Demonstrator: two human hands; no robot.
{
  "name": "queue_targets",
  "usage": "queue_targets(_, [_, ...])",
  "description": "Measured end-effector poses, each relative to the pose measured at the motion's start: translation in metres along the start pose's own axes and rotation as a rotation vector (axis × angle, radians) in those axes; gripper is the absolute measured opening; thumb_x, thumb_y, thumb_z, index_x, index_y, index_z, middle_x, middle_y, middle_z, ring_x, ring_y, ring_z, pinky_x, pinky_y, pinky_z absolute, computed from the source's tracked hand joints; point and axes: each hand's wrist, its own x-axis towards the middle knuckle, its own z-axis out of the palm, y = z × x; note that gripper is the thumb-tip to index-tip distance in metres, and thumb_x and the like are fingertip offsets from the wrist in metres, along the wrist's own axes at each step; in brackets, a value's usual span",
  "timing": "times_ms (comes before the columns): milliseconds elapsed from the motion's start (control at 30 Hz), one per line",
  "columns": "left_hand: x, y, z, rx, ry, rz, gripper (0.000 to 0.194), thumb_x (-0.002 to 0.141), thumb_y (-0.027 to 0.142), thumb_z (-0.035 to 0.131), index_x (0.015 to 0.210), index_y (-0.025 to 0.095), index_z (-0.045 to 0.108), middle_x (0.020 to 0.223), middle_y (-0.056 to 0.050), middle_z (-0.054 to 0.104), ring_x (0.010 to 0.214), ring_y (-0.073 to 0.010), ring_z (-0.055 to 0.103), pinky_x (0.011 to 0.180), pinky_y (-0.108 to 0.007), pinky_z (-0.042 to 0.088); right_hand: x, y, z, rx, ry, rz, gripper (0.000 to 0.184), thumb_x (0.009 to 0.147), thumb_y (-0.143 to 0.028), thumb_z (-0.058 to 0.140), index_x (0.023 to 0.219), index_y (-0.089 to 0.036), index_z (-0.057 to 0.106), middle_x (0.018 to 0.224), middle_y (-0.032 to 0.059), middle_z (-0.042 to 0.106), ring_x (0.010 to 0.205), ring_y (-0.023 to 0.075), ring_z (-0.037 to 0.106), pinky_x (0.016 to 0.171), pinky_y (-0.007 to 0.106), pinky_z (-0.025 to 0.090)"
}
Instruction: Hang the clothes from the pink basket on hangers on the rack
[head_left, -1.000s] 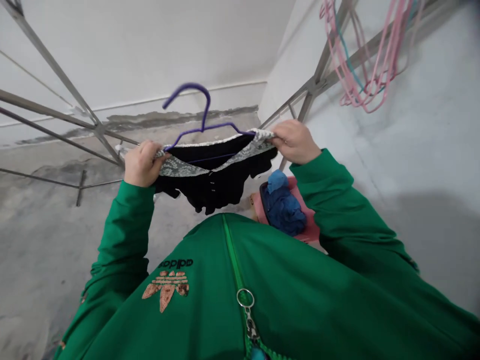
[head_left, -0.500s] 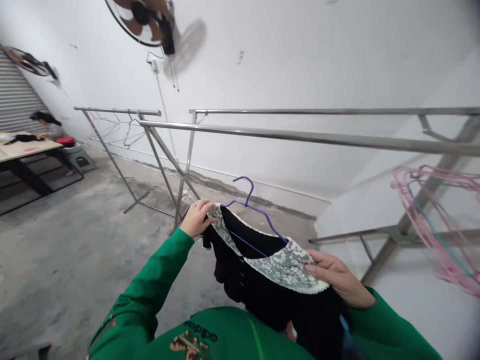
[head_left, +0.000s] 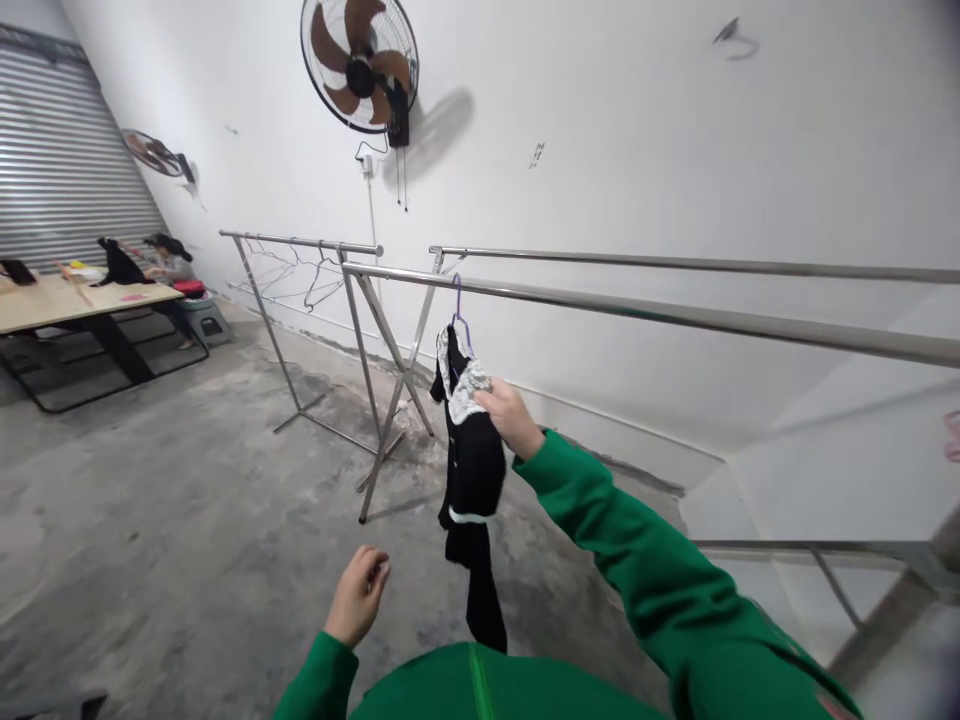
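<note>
A black garment (head_left: 471, 470) with a grey-white lace collar hangs from a purple wire hanger (head_left: 459, 325), whose hook reaches up to a steel clothes rail (head_left: 637, 310). My right hand (head_left: 511, 417) is at the collar, its fingers on the lace. Lower down and to the left, my left hand (head_left: 358, 595) is in the air, fingers loosely curled and apart, touching nothing. The garment's lower end hangs close to the floor in this view.
A second steel rack (head_left: 300, 243) stands further left, with thin wire hangers on it. A wall fan (head_left: 360, 65) is above. Far left, a person (head_left: 169, 262) sits by a wooden table (head_left: 82, 305). The floor is rough concrete (head_left: 187, 520).
The hanger and garment have moved from between my hands up to the rail. My left hand has let go and dropped lower. The view has swung up and left.
</note>
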Motion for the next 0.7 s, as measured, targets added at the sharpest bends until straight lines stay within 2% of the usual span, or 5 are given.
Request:
queue_targets(133, [-0.011,-0.011,-0.013,0.001,0.044,-0.061,0.053,0.093,0.061,0.036,0.082,0.018,0.065,0.078,-0.010,0.064,0.066,-0.0167,0.062,0.063,-0.029,0.055,0.059,0.011,0.060,-0.384,0.130,-0.015,0.007,0.076,-0.028,0.044,0.076,-0.021,0.045,0.076,0.0035,0.057,0.075,0.0189,0.054,0.075,0.034,0.047])
queue_targets(300, [-0.020,-0.028,-0.030,0.012,0.119,-0.126,0.057,0.089,0.069,0.038,0.080,0.019,0.066,0.079,-0.011,0.067,0.068,-0.0189,0.066,0.065,-0.030,0.057,0.108,0.017,0.115,-0.491,0.156,0.030,0.006,0.083,-0.024,0.041,0.085,-0.020,0.045,0.091,0.0103,0.060,0.090,0.0243,0.057,0.088,0.038,0.046])
queue_targets(500, [-0.035,-0.047,-0.033,0.005,0.161,-0.172,0.054,0.087,0.069,0.040,0.076,0.023,0.066,0.073,-0.008,0.068,0.064,-0.0204,0.067,0.061,-0.031,0.058,0.145,0.039,0.152,-0.560,0.145,0.106,0.009,0.088,-0.023,0.042,0.094,-0.020,0.047,0.100,0.0137,0.061,0.104,0.0287,0.057,0.094,0.041,0.046])
queue_targets(700, [-0.030,-0.048,-0.032,0.022,0.117,-0.186,0.058,0.087,0.071,0.037,0.074,0.023,0.066,0.072,-0.008,0.067,0.064,-0.0203,0.067,0.062,-0.031,0.059,0.160,0.063,0.169,-0.609,0.087,0.097,0.014,0.091,-0.026,0.040,0.101,-0.019,0.045,0.101,0.0136,0.062,0.105,0.0288,0.058,0.095,0.044,0.047])
